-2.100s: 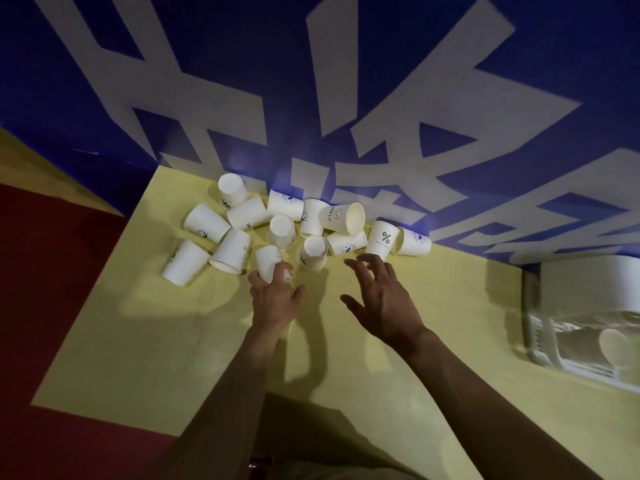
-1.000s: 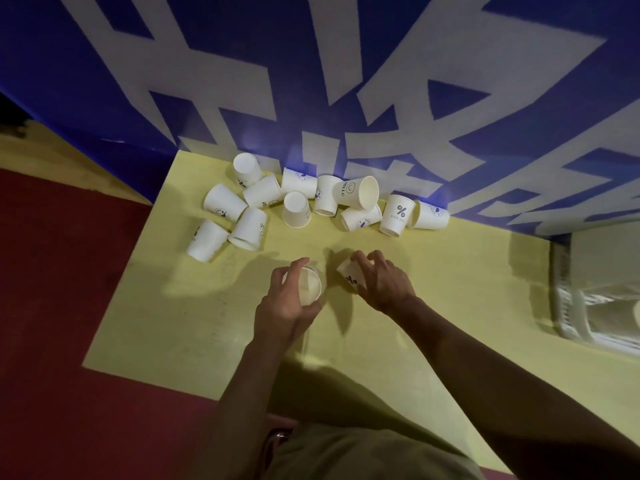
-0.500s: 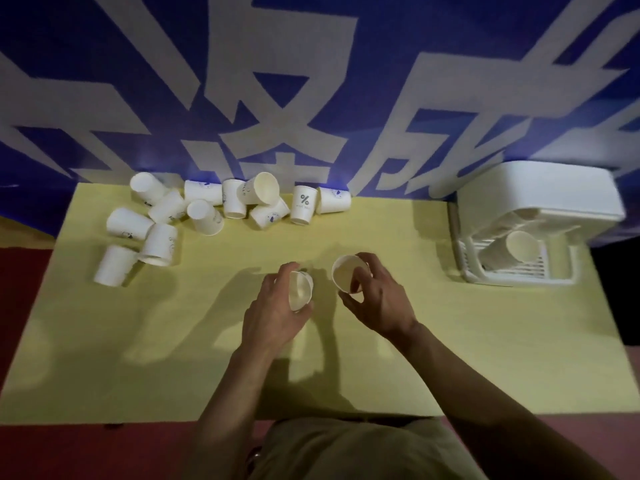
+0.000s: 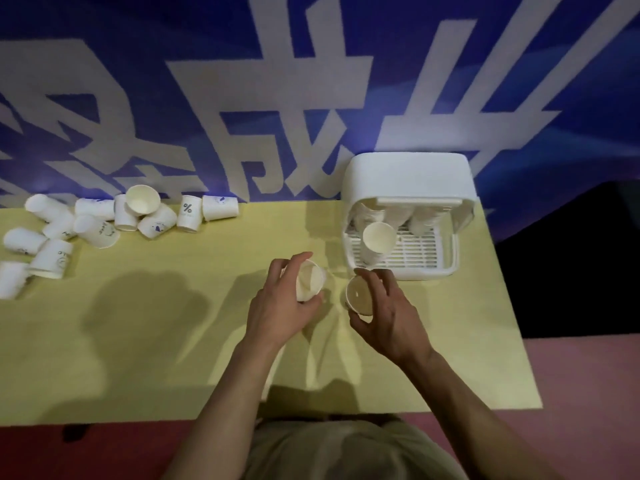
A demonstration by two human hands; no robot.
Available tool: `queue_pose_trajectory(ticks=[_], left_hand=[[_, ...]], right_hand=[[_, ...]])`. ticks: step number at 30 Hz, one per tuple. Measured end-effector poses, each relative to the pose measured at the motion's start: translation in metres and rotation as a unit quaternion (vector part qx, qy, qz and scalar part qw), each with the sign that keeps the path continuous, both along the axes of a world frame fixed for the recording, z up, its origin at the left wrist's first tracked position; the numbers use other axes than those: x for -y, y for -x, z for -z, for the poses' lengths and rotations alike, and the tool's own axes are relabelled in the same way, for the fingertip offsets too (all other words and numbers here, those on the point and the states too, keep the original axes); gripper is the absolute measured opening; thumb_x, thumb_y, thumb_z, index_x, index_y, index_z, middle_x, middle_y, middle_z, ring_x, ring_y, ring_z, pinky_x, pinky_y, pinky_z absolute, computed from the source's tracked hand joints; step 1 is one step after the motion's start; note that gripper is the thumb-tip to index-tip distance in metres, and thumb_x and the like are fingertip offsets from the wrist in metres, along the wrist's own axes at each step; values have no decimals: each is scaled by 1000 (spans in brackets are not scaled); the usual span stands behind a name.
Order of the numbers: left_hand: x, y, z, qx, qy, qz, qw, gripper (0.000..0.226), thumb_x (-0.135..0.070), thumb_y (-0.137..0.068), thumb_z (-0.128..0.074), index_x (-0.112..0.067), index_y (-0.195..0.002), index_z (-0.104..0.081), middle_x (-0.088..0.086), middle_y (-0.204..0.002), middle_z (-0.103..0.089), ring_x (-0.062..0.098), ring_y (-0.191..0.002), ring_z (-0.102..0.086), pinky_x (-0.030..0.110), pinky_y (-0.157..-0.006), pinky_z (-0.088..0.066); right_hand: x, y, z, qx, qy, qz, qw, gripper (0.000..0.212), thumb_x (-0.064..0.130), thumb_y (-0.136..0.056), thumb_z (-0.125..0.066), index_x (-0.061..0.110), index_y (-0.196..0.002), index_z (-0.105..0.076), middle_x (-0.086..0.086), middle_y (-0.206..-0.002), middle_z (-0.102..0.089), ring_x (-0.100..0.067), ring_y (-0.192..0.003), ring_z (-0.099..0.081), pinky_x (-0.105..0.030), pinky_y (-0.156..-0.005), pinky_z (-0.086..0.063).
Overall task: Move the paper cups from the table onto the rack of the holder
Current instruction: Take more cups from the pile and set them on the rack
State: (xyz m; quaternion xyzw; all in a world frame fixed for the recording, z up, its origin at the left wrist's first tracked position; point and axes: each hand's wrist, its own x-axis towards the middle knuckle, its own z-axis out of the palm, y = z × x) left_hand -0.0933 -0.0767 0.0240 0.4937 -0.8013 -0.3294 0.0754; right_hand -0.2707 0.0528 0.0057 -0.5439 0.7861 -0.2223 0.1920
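A yellow table (image 4: 138, 341) is backed by a blue wall (image 4: 519, 81) printed with large white characters. At the far left of the table a loose heap of white paper cups (image 4: 104, 223) is seen, most of them tipped on their sides, one with a percent sign (image 4: 187, 213) standing near the right end of the heap. At the far right stands the white holder (image 4: 408, 178) — a hooded box with a slatted rack (image 4: 415, 251) at its base. A cup on the rack (image 4: 377, 240) is seen with its mouth turned towards the camera, and more cups are dimly made out under the hood behind it; their number cannot be told. Dark shadows of the arms are cast on the tabletop to the left of the hands.

Between the hands and the rack only the low front lip of the holder is found.

Both arms are reached forward over the middle of the table. The left hand (image 4: 280, 306) is curled round a left-held cup (image 4: 310, 280), which is tilted so its open mouth faces right. The right hand (image 4: 388, 313) is wrapped round a right-held cup (image 4: 358, 295) by thumb and fingers — its mouth faces left and up. The two cups are held near each other, apart, just in front of the holder's near left corner.
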Motion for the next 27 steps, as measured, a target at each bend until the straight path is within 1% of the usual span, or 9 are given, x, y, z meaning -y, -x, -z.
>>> queue_pose_trajectory(ticks=[2,4,6,8,10,14,17,21,27], left_hand=[[-17,33,-10,11,21,16,1000,67,-53,-80,-68,-54,-137,-32,-18,-131,-42,21,-98,-62,41,-73,-57],[-29,63,-18,23,51,31,998,65,-51,-79,-67,-50,-135,-34,-17,-129,-45,21,-101,-60,39,-72,-54],[-36,87,-22,50,98,61,992,65,-49,-80,-66,-47,-137,-35,-12,-125,-49,22,-105,-54,34,-71,-48],[-42,108,-26,73,126,91,985,65,-49,-82,-65,-45,-140,-35,-6,-121,-51,22,-106,-50,34,-73,-47],[-45,125,-28,82,121,102,984,63,-46,-83,-65,-45,-140,-36,-3,-123,-49,22,-108,-49,35,-77,-50],[-45,150,-27,58,122,114,984,60,-32,-84,-73,-43,-136,-43,-5,-140,-37,20,-122,-46,35,-87,-53],[-46,174,-29,33,146,133,980,62,-30,-83,-74,-40,-136,-45,-5,-140,-39,21,-124,-50,38,-95,-51],[-48,218,-21,58,183,167,967,62,-36,-81,-72,-41,-137,-43,-5,-138,-42,22,-118,-54,42,-96,-46],[-32,264,16,117,150,205,960,66,-19,-80,-75,-37,-137,-45,-1,-140,-39,24,-123,-46,40,-100,-38]], right_hand=[[-19,28,-6,2,-2,6,1000,66,38,-83,-74,25,-141,-44,5,-133,-45,-23,-108,-58,-39,-58,-58],[-32,54,-10,1,-5,11,1000,62,39,-83,-74,26,-137,-46,5,-131,-46,-22,-109,-57,-38,-57,-57],[-41,73,-13,-10,-21,9,1000,62,39,-83,-74,30,-137,-48,5,-132,-45,-21,-110,-57,-37,-56,-56],[-47,89,-14,-22,-33,7,999,61,39,-83,-74,35,-139,-49,5,-134,-44,-21,-114,-56,-37,-56,-57],[-50,104,-14,-26,-37,9,999,61,37,-84,-74,37,-139,-49,4,-136,-44,-22,-117,-55,-38,-57,-58],[-53,125,-14,-12,-36,8,999,59,33,-85,-72,36,-139,-49,1,-140,-42,-25,-120,-52,-39,-59,-59],[-54,142,-14,-3,-29,4,1000,56,31,-87,-72,34,-139,-50,-1,-142,-41,-26,-122,-50,-39,-61,-59],[-60,169,-12,7,-19,16,1000,58,28,-86,-73,33,-139,-50,-1,-143,-40,-27,-120,-51,-38,-62,-59],[-63,208,-3,13,-32,33,999,59,28,-88,-69,32,-142,-46,-1,-145,-38,-27,-121,-49,-41,-71,-60]])
